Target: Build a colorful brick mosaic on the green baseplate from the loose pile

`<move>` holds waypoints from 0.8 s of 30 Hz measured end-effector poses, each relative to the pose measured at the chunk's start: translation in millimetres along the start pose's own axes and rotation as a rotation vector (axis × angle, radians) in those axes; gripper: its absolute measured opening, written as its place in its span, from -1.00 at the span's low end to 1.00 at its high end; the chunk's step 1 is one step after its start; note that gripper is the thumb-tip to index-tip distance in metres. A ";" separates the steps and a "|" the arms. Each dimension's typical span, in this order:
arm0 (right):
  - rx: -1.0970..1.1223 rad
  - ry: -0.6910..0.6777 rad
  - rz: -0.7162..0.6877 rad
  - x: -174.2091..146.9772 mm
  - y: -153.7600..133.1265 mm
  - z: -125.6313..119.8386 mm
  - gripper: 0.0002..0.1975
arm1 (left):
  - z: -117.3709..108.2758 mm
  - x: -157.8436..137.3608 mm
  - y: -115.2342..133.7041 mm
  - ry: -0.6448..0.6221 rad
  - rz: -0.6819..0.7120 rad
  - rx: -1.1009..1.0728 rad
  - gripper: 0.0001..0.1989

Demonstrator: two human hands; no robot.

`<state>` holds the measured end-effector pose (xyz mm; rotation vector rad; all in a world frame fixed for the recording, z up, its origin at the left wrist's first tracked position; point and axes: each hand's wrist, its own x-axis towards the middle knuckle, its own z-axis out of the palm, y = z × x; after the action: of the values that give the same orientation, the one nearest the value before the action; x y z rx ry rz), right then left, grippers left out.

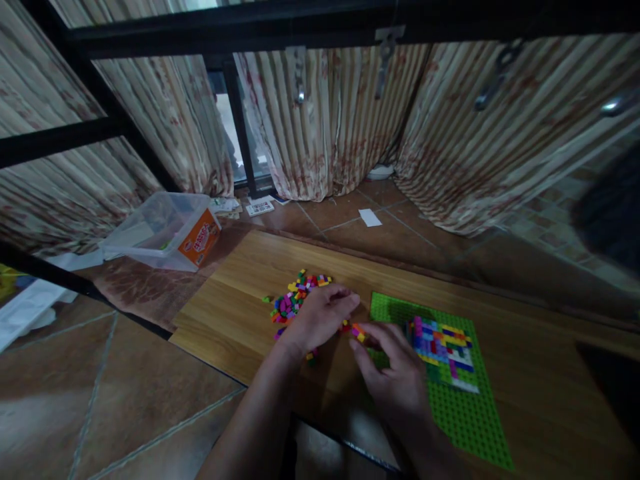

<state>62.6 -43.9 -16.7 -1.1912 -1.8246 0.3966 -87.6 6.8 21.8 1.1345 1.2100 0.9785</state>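
Above the tabletop (pixel 220 307), right hand (pixel 397 373) pinches an orange-yellow block (pixel 359 333), best gripped lightly; left hand (pixel 320 315) curled, contents indeterminable.

Brick pile (pixel 287 305) left of baseplate (pixel 465 423), both on table (pixel 230 300)

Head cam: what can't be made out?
Head view:
Left hand: anything under its palm, hidden by its own back.
Green studded plastic baseplate: near-left part, covered by right hand.
Orange label on clear plastic box: fine print, too small.
Blurred dark shape: cut off by right edge.
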 end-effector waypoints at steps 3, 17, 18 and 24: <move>-0.015 0.067 0.007 6.8 1.5 -10.8 -0.83 | 6.0 -4.4 1.7 -0.223 -0.081 -0.020 -0.66; 0.074 0.100 0.110 2.7 3.6 -34.0 -0.85 | 31.5 -0.5 -1.5 -0.253 -0.107 -0.102 -0.69; 0.091 0.095 0.106 2.8 3.6 -35.9 -0.85 | 33.0 -0.4 -1.7 -0.251 -0.104 -0.099 -0.69; 0.210 0.129 0.085 2.3 5.7 -49.7 -0.80 | 36.7 -2.2 5.7 -0.292 -0.119 -0.163 -0.69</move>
<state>105.8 -48.8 7.9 -1.1241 -1.5843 0.5341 -51.4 1.2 27.8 1.0234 0.9337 0.7755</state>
